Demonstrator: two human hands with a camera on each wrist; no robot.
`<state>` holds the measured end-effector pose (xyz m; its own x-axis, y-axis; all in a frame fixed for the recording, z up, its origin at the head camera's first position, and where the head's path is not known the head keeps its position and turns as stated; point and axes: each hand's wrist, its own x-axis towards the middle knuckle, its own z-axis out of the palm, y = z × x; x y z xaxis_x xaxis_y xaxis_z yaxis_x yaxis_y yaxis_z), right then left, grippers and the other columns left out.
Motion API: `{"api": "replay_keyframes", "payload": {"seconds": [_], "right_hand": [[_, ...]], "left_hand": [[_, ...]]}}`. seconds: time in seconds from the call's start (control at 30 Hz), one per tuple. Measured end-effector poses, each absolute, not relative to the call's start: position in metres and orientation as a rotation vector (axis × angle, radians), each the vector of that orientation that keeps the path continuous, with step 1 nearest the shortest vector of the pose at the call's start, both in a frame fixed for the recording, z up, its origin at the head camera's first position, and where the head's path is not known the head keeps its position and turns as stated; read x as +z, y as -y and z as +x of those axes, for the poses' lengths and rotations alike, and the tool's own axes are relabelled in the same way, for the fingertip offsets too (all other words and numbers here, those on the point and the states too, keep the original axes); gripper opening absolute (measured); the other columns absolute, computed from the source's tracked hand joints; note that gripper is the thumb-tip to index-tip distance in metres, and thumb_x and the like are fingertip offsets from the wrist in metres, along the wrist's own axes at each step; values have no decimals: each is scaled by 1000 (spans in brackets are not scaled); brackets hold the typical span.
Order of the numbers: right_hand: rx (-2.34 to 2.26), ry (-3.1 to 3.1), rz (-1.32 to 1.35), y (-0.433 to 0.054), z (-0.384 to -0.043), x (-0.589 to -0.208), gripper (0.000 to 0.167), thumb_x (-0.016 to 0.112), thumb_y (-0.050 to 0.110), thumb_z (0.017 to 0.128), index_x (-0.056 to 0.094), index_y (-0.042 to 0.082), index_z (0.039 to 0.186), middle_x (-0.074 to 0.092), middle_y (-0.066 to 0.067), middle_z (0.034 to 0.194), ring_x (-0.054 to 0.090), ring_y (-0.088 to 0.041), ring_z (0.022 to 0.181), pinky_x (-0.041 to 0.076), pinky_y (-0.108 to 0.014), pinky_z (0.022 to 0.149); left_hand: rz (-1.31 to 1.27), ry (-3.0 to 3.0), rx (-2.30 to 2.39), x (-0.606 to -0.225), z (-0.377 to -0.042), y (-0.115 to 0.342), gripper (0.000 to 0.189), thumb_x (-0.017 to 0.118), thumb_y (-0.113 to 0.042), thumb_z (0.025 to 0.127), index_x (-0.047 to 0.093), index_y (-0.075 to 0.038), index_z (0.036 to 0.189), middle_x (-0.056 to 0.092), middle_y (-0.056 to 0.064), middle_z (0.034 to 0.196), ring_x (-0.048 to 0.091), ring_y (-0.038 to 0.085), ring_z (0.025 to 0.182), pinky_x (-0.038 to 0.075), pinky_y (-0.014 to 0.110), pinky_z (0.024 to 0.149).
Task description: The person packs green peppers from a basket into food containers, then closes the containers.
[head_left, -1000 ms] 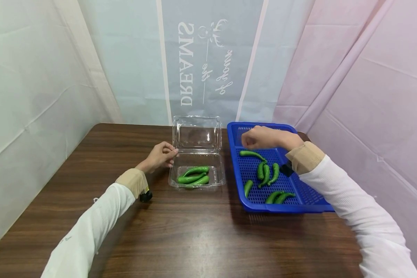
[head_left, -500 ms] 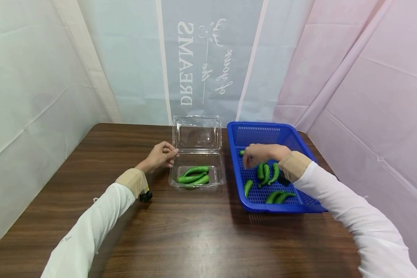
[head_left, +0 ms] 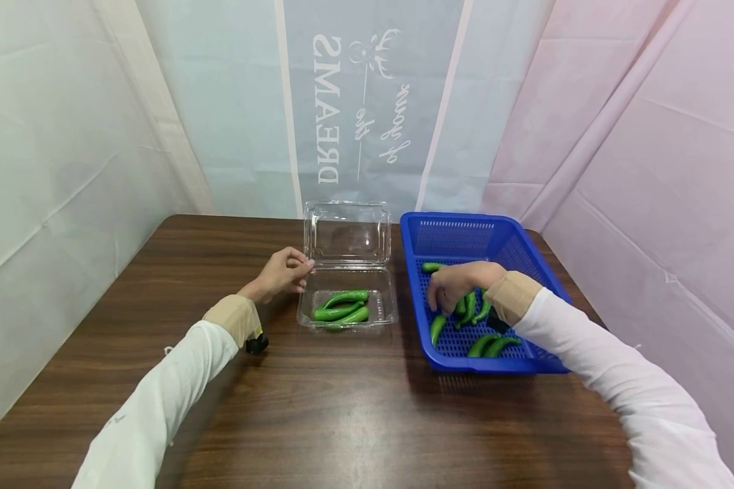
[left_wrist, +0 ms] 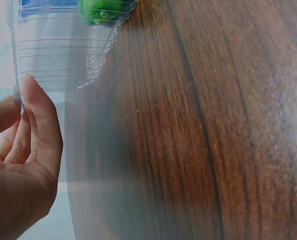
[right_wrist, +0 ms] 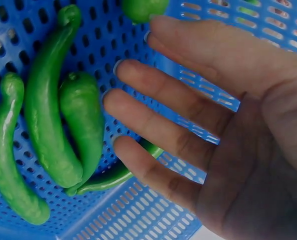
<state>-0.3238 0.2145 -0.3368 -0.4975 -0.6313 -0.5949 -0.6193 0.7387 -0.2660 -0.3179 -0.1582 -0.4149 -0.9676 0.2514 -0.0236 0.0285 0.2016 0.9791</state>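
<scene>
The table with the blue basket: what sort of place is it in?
Likely a makeshift, curtained-off booth: pale sheets hang on three sides of the table, and the back one shows mirrored lettering.

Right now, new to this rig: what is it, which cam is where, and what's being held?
There's no robot here, just a person's two bare hands. The wide picture comes from a camera worn on the head, looking forward and down; each close-up comes from a camera on one wrist.

On the wooden table stand an open clear clamshell box with three green chili peppers visible inside and, to its right, a blue perforated basket with loose peppers.

The left hand pinches the box's edge. The right hand is over the basket, its fingers spread, with no pepper in its grasp.
</scene>
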Motion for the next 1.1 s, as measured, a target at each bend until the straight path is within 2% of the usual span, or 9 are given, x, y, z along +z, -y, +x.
{"api": "replay_keyframes", "payload": {"seconds": [0.2,0.6,1.1], "right_hand": [[-29,-2187,-927,-210,-321,-337,29,77,-1,82,70,6,108,68,-3,97,61,-10,86,55,-26,73],[61,-2191,-962,-206,-320,-346,32,84,1,77,70,9,104,65,2,91,58,-8,81,54,-23,69],[76,-2197,-991,-209,-322,-347,28,86,1,75,67,9,95,63,2,83,56,-7,75,53,-23,66]], "left_hand": [[270,-2286,1870,-414,-318,159,21,58,-11,102,46,4,110,67,26,106,57,12,62,58,29,58],[269,-2274,1883,-416,-319,158,21,59,-11,101,46,4,110,66,27,107,58,11,61,58,28,57],[247,-2267,1877,-415,-318,158,20,59,-11,101,46,2,109,67,24,105,57,12,61,57,27,57]]}}
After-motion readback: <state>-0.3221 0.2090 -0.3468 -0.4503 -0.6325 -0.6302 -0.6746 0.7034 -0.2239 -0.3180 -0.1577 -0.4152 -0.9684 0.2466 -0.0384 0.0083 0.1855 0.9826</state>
